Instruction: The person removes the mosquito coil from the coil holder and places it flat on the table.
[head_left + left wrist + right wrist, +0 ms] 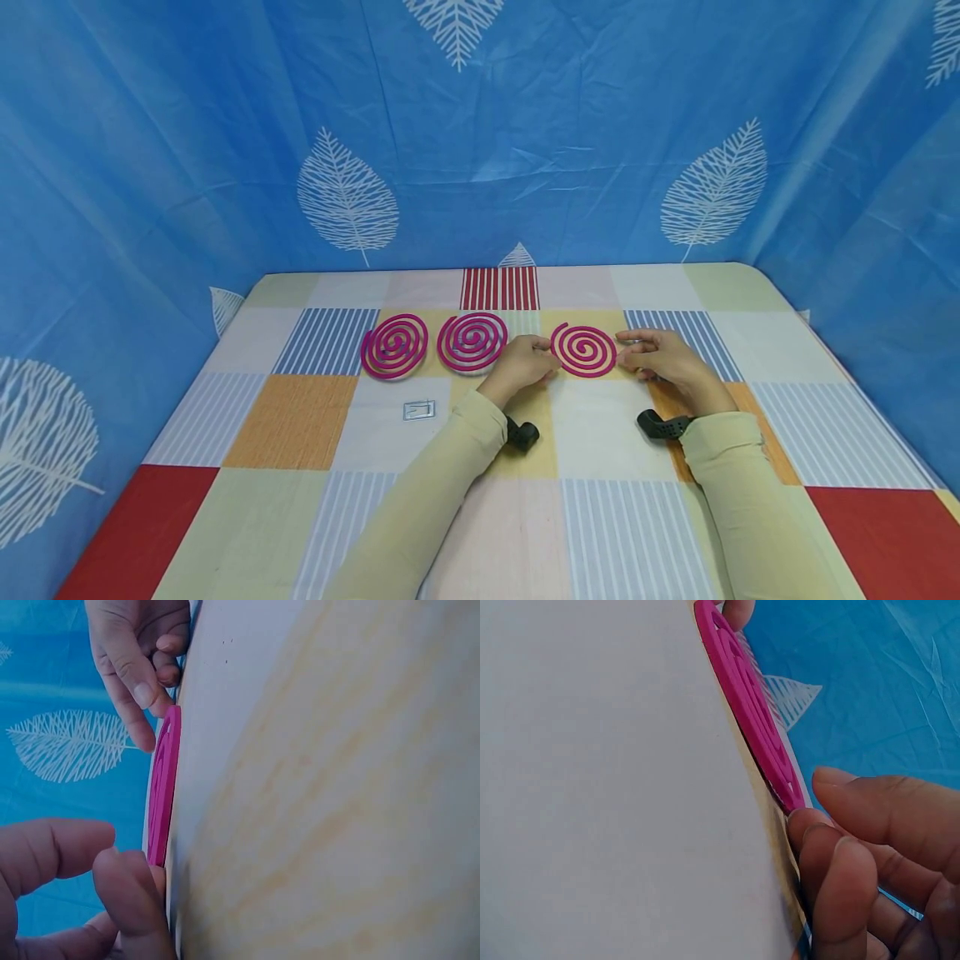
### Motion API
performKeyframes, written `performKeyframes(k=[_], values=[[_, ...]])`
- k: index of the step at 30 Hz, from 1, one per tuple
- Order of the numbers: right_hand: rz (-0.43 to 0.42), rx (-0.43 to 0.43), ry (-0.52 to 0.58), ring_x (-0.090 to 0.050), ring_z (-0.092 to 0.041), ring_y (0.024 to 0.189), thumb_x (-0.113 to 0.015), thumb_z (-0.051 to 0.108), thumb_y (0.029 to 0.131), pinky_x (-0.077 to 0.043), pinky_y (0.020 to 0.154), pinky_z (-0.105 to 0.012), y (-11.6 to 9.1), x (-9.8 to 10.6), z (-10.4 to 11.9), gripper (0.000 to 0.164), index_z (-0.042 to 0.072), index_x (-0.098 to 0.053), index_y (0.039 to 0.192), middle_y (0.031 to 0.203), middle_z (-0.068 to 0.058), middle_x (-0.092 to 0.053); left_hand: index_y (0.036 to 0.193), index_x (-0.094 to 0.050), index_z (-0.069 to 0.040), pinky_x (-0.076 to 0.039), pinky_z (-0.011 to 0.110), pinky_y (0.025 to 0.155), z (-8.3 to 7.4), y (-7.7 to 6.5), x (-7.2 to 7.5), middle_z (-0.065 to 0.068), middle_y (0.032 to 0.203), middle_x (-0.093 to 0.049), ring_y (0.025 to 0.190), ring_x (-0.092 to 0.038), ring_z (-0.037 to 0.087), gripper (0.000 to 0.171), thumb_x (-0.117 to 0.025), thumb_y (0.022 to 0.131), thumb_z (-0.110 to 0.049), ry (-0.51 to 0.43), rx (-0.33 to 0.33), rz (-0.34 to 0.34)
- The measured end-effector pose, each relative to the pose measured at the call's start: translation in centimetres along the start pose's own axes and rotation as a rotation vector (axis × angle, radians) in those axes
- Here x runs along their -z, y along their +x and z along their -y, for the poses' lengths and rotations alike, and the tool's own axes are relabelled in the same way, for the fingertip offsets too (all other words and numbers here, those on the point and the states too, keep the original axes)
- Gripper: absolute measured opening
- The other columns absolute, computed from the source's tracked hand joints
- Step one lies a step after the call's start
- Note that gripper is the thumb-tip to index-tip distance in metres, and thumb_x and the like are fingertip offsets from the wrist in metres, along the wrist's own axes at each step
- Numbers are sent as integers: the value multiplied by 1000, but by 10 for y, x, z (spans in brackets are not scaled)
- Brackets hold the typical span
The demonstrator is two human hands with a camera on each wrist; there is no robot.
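Note:
A magenta mosquito coil lies nearly flat on the patchwork cloth between both hands. My left hand is at its left edge, fingers loosely bent, a fingertip against the rim. On the opposite side, my right hand touches the rim with its fingertips, thumb and fingers apart. Seen edge-on in the right wrist view, the coil meets a fingertip at its near end, and no pinch shows. A small metal coil stand lies on the cloth left of my left forearm.
Two more magenta coils, a left one and a middle one, sit to the left, with metal partly visible beneath them. The middle one is close to my left hand. A blue leaf-print curtain hangs behind the table and along both sides.

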State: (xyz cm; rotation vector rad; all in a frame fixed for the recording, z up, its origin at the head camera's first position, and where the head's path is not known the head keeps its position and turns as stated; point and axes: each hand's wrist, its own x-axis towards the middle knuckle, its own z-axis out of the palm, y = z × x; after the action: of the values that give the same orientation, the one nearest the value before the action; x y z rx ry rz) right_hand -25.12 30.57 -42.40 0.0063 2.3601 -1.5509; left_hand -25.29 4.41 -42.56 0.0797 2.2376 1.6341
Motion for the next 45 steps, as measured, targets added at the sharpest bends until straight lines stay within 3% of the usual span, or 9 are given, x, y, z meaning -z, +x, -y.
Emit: performKeyframes(k=[4, 12, 21, 25, 32, 40, 45], values=[[-3, 10, -9, -63, -9, 77, -68, 3, 105, -57, 68, -23, 0, -1, 0, 58, -15, -44, 155, 95, 6, -70, 144, -62, 9, -48, 17, 57, -1, -2, 0, 2, 76, -64, 60, -55, 8, 47, -72, 100, -3, -1, 6, -6], [-22, -4, -36, -63, -12, 80, -67, 9, 107, -58, 68, -24, 0, -3, 3, 56, -13, -47, 154, 98, 2, -69, 148, -62, -1, -59, 22, 68, -5, -8, 4, 7, 109, -75, 72, -64, 11, 50, -75, 101, -13, 57, 12, 13], [-27, -48, -57, -64, -20, 91, -69, 18, 108, -60, 76, -26, -1, -7, 11, 60, -6, -47, 158, 110, -8, -71, 149, -63, -5, -54, 25, 59, -10, -15, 10, 4, 112, -72, 74, -65, 17, 50, -74, 101, -13, 76, -42, -2], [-4, -10, -86, -67, -19, 90, -68, 16, 108, -61, 78, -27, -3, -7, 15, 59, -8, -46, 158, 115, -14, -71, 148, -65, -8, -53, 29, 59, -12, -20, 14, 5, 116, -73, 79, -67, 21, 48, -73, 101, -15, 95, -91, -12], [50, 115, -127, -70, -18, 85, -65, 11, 109, -63, 77, -31, -7, -5, 21, 57, -12, -44, 157, 113, -21, -69, 146, -68, -9, -55, 32, 84, -17, -27, 18, 7, 122, -76, 112, -71, 25, 44, -73, 103, -15, 159, -180, -48], [96, 203, -127, -72, -20, 90, -67, 10, 107, -62, 80, -32, -12, -7, 32, 56, -10, -47, 156, 125, -29, -67, 146, -68, -10, -59, 35, 86, -22, -34, 23, 5, 123, -76, 114, -71, 27, 44, -74, 103, -17, 123, -193, -39], [108, 239, -107, -72, -19, 98, -67, 8, 106, -63, 83, -33, -15, -9, 39, 58, -11, -45, 157, 128, -29, -67, 146, -67, -7, -59, 34, 92, -24, -38, 26, 9, 126, -75, 117, -69, 27, 44, -73, 103, -16, 108, -249, -21]])
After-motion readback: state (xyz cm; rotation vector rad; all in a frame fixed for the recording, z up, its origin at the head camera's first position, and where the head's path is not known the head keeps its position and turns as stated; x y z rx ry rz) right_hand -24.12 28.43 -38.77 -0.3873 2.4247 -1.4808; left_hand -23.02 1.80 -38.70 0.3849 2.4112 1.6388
